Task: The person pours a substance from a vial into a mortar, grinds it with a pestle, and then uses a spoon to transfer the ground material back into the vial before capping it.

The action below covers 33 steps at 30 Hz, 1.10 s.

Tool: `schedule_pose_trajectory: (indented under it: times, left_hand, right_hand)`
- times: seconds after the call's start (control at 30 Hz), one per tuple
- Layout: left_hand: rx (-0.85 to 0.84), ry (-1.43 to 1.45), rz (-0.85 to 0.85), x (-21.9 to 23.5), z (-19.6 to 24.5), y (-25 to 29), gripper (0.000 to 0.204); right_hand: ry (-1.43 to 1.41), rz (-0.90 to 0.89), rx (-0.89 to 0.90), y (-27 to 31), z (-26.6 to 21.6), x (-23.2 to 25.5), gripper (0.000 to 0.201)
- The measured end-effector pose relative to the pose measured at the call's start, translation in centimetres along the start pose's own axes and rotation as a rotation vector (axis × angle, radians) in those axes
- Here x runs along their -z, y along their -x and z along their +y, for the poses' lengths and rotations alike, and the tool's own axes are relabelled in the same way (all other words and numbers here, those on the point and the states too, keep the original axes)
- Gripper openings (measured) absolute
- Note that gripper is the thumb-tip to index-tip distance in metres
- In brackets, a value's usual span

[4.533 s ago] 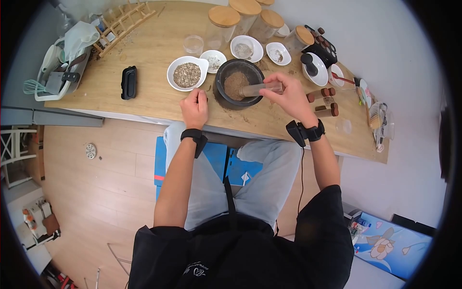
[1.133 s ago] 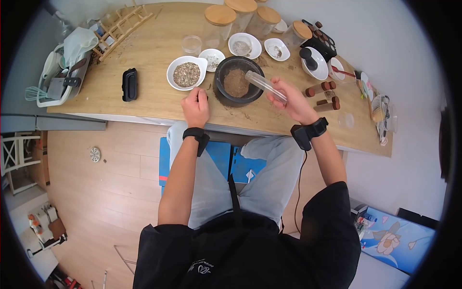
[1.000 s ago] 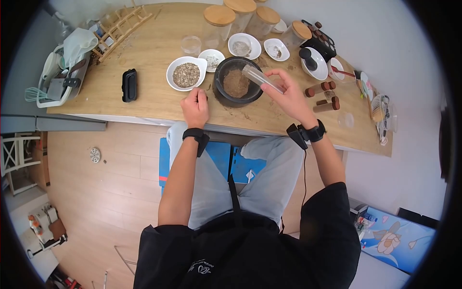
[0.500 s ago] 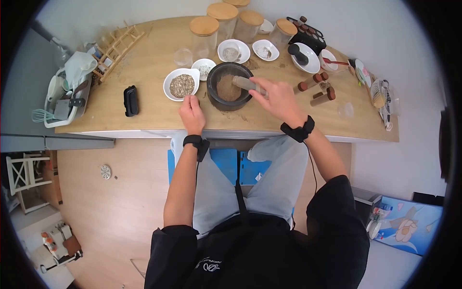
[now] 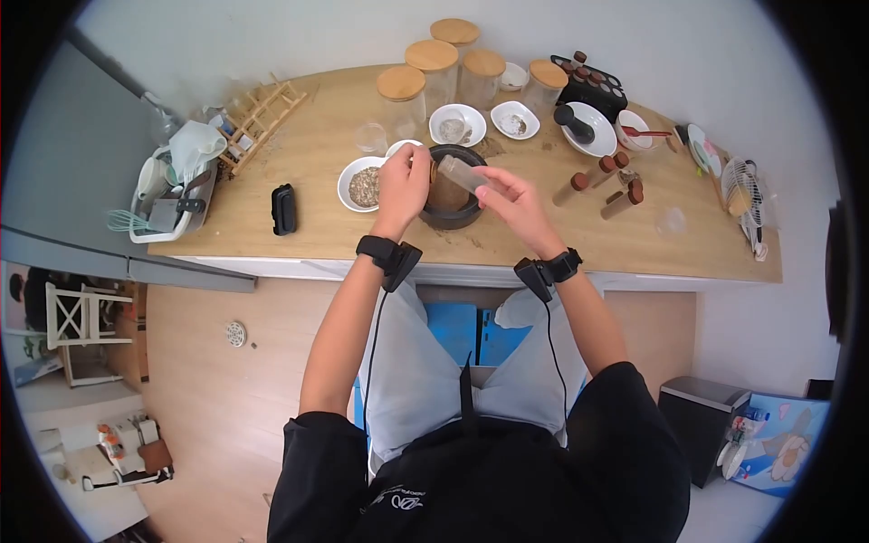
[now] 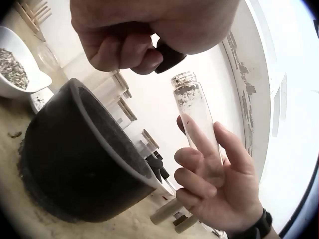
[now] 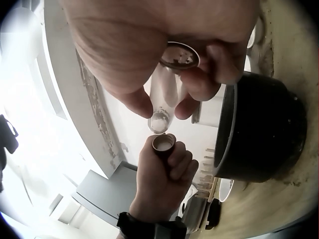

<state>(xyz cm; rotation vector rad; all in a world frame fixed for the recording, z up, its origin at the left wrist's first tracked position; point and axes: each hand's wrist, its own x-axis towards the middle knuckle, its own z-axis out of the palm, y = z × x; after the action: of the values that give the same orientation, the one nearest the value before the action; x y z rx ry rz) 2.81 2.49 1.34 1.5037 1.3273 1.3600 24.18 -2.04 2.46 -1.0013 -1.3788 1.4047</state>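
My left hand [image 5: 401, 188] is raised beside the stone mortar [image 6: 84, 159] and holds a dark brown cap [image 6: 170, 57] in its curled fingers. The cap's open side shows in the right wrist view. My right hand [image 5: 514, 206] grips a clear glass vial [image 6: 197, 107] by its body, at the mortar's right rim. In the left wrist view the vial stands nearly upright, its threaded mouth just below the cap with a gap between them. Pale powder clings inside the vial near its neck. Brown powder [image 5: 448, 192] lies in the mortar, partly hidden by the vial.
Left of the mortar is a white bowl [image 5: 364, 187] of coarse flakes. White dishes [image 5: 457, 124] and wood-lidded jars [image 5: 401, 86] stand behind. Several brown-capped vials [image 5: 623, 201] stand at right, near a bowl with a black pestle [image 5: 574, 125]. A black case [image 5: 283, 210] lies left.
The vial, earlier dipped and tilted into the mortar, is now lifted at its rim. My left hand has risen from the table toward the vial's mouth. The head view has shifted.
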Motion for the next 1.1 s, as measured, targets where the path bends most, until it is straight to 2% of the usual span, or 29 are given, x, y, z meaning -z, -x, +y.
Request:
schedule_pose_trajectory:
  times: [0.03, 0.1, 0.13, 0.17, 0.2, 0.23, 0.3, 0.37, 0.43, 0.47, 0.5, 0.53, 0.6, 0.63, 0.7, 0.73, 0.8, 0.87, 0.93, 1.0, 1.03, 1.07, 1.1]
  left_hand:
    - [-0.007, -0.008, -0.006, 0.1, 0.7, -0.3, 0.038]
    - [0.241, 0.090, -0.182, 0.3, 2.0, -0.8, 0.041]
    - [0.200, -0.018, -0.219, 0.2, 2.4, -1.1, 0.042]
    - [0.198, -0.024, -0.229, 0.2, 2.7, -1.1, 0.042]
    - [0.147, -0.161, -0.263, 0.3, 2.9, -0.9, 0.044]
    - [0.096, -0.297, -0.294, 0.2, 3.7, -0.7, 0.047]
    - [0.133, -0.270, -0.310, 0.1, 4.6, -0.2, 0.047]
    - [0.163, -0.245, -0.322, -0.2, 4.8, -0.2, 0.047]
    - [0.121, -0.264, -0.325, -0.4, 4.9, -0.2, 0.046]
    - [0.118, -0.267, -0.328, -0.5, 5.1, -0.1, 0.046]
    - [-0.025, -0.285, -0.310, -0.6, 5.3, 0.0, 0.045]
    - [-0.166, -0.301, -0.291, -0.6, 5.7, 0.1, 0.043]
    - [-0.180, -0.276, -0.340, -0.2, 6.5, 0.4, 0.039]
    - [-0.194, -0.247, -0.389, 0.0, 6.9, 0.5, 0.035]
    - [-0.219, -0.201, -0.410, 0.2, 7.1, 0.7, 0.030]
    - [-0.237, -0.153, -0.425, 0.3, 7.4, 0.9, 0.025]
    - [-0.241, -0.174, -0.457, 0.7, 7.8, 1.3, 0.021]
    - [-0.240, -0.197, -0.486, 0.8, 7.6, 1.7, 0.021]
    - [-0.289, 0.078, -0.426, 0.5, 7.0, 1.8, 0.033]
    - [-0.249, 0.068, -0.386, 1.5, 6.8, 1.1, 0.040]
    - [-0.211, 0.062, -0.346, 1.8, 7.1, 0.8, 0.046]
    - [-0.070, 0.001, -0.162, 1.2, 7.3, 0.9, 0.047]
    - [-0.067, 0.001, -0.165, 1.3, 7.5, 0.7, 0.047]
  right_hand:
    - [-0.008, 0.006, 0.008, -0.1, -0.1, 0.0, 0.039]
    - [0.156, -0.037, 0.164, -0.1, 0.0, 0.2, 0.041]
    - [0.150, -0.027, 0.166, 0.1, -0.3, 0.2, 0.041]
    - [0.363, 0.022, 0.370, 0.3, -0.7, 0.3, 0.040]
    - [0.580, 0.070, 0.570, 0.6, -1.2, 0.5, 0.039]
    - [0.576, 0.078, 0.567, 1.0, -2.1, 0.5, 0.039]
    - [1.097, 0.083, 0.724, 2.2, -3.7, 0.5, 0.041]
    - [1.125, 0.130, 0.771, 3.1, -4.0, -0.1, 0.042]
    - [1.153, 0.179, 0.817, 3.2, -3.4, -0.8, 0.043]
    - [0.886, 0.228, 0.792, 2.8, -2.3, -1.3, 0.038]
    - [0.619, 0.271, 0.760, 2.6, -1.5, -1.4, 0.033]
    - [0.616, 0.275, 0.761, 2.9, -1.9, -1.1, 0.033]
    - [-0.325, -0.066, -0.270, 3.7, -3.0, -0.4, 0.035]
    - [-0.327, -0.064, -0.268, 3.8, -3.0, -0.3, 0.035]
    - [-0.584, -0.205, -0.375, 3.8, -3.0, 0.1, 0.045]
    - [-0.583, -0.205, -0.374, 3.9, -2.5, 0.2, 0.045]
    - [-0.940, -0.367, -0.464, 4.1, -1.0, 0.1, 0.046]
    - [-0.961, -0.344, -0.456, 4.2, -0.8, -0.1, 0.046]
    - [-0.982, -0.314, -0.443, 4.3, -0.7, -0.4, 0.046]
    - [-0.365, -0.019, -0.150, 4.3, -0.7, -0.6, 0.037]
    - [-0.368, -0.019, -0.150, 4.2, -0.4, -0.7, 0.037]
    - [-0.083, 0.090, 0.093, 4.2, 0.0, -0.9, 0.036]
    - [0.205, 0.197, 0.332, 4.3, 0.4, -0.9, 0.036]
